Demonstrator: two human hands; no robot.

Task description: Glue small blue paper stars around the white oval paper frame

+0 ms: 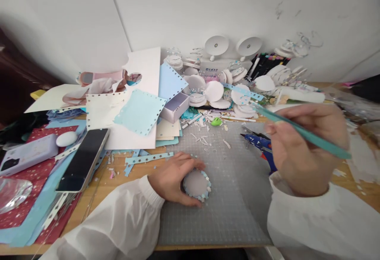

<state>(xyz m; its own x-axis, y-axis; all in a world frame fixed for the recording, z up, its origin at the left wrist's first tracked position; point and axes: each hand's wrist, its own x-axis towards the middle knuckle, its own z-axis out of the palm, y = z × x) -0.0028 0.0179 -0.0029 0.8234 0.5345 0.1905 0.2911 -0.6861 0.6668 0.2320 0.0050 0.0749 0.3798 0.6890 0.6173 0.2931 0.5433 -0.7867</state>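
On the grey cutting mat (pixel 225 208) near the desk's front edge, the left hand (pixel 175 176) curls its fingers (pixel 194 164) around a small round paper disc (pixel 196 184) with a blue scalloped rim, holding it flat. The right hand (pixel 305 149) is raised above the mat's right side, fingers pinched shut on a teal stick-like tool (pixel 299 131) pointing up-left. A blue glue gun (pixel 261 147) lies just beside it.

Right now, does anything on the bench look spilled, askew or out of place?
White paper scraps are scattered over the grey cutting mat. The phone lies askew across loose paper strips. The round trimmed disc under the left hand looks intact.
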